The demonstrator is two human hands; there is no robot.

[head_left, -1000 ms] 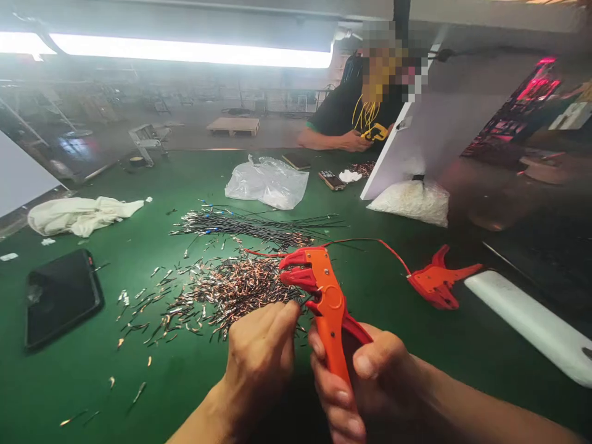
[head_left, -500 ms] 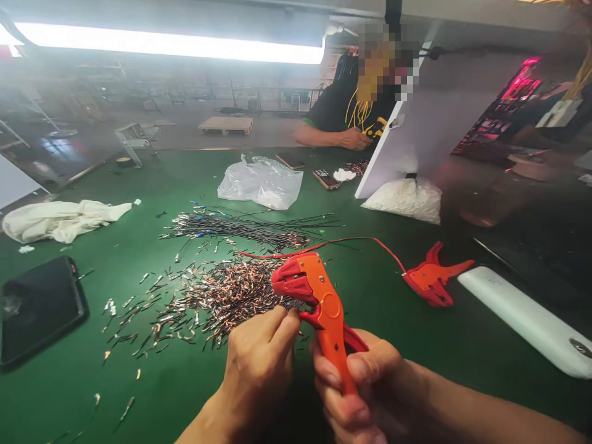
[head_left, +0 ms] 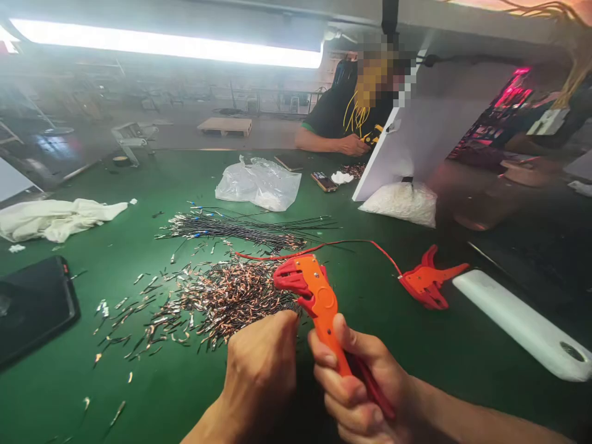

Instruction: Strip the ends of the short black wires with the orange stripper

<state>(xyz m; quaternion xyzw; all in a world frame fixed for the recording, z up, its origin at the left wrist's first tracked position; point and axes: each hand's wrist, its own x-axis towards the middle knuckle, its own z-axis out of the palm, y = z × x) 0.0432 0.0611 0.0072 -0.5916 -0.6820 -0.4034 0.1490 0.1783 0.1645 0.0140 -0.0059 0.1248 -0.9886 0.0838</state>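
Observation:
My right hand (head_left: pixel 365 382) is wrapped round an orange and red wire stripper (head_left: pixel 326 302), whose red lever stands apart from the orange handle. The tool's head points up and left, over the right edge of a heap of short black wire offcuts (head_left: pixel 231 296) with bare copper ends. Just left of the stripper's handle, my left hand (head_left: pixel 263 357) is closed with its back toward me. Its fingertips are turned away, so whatever they hold is hidden. Behind the heap lies a bundle of long black wires (head_left: pixel 235 228) with metal ends and some blue parts.
A second wire stripper (head_left: pixel 430 277) with a red cord lies to the right beside a long white object (head_left: pixel 522 324). At left are a dark phone-like slab (head_left: pixel 37 308) and white cloth (head_left: pixel 60 219). Behind are a plastic bag (head_left: pixel 259 182), a white panel (head_left: pixel 416 123) and a co-worker (head_left: pixel 333 123).
The stripper's lever has swung away from its handle as my right hand's grip loosened. My left hand has turned slightly, near the tool's jaws. The whole view has shifted a little.

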